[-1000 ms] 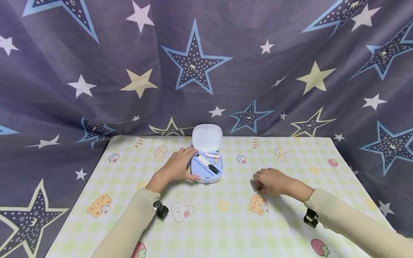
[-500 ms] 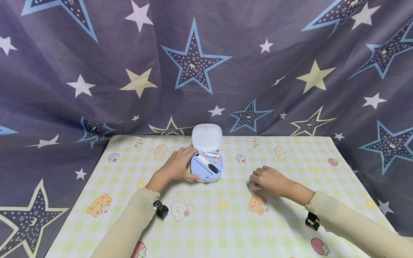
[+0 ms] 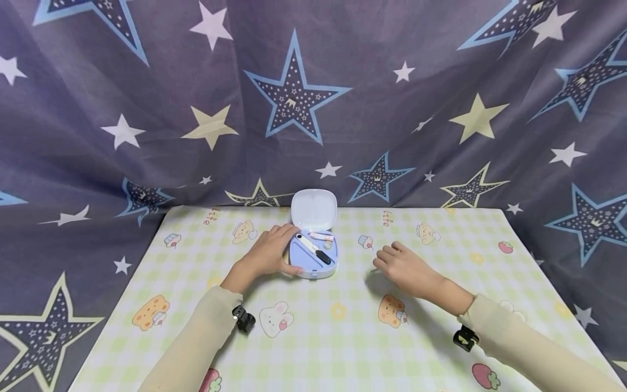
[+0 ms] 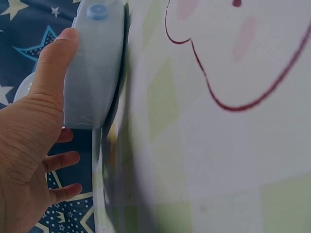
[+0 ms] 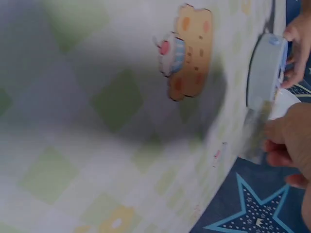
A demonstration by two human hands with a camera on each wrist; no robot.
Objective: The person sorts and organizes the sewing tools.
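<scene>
A light blue case [image 3: 300, 263] stands with its white lid [image 3: 314, 209] raised at the back. My left hand [image 3: 264, 252] grips its left side, thumb at the front near the blue latch [image 4: 97, 11] and the other fingers around the far side. Inside lie a slim white tool with a black end [image 3: 313, 249], a pinkish printed strip [image 3: 321, 236] and a small round pale piece [image 3: 328, 245]. To the right, my right hand [image 3: 407, 270] is raised over the cloth, pinching a small translucent flat piece [image 5: 255, 135], blurred in the right wrist view.
A checked, cartoon-printed cloth [image 3: 313, 337] covers the table. Behind it and at both sides hangs a dark star-patterned curtain [image 3: 372, 109]. Black wrist cameras [image 3: 243, 319] sit on both forearms.
My right hand has lifted off the cloth and moved slightly left and away from me, taking the translucent piece along. The left hand and case have stayed put.
</scene>
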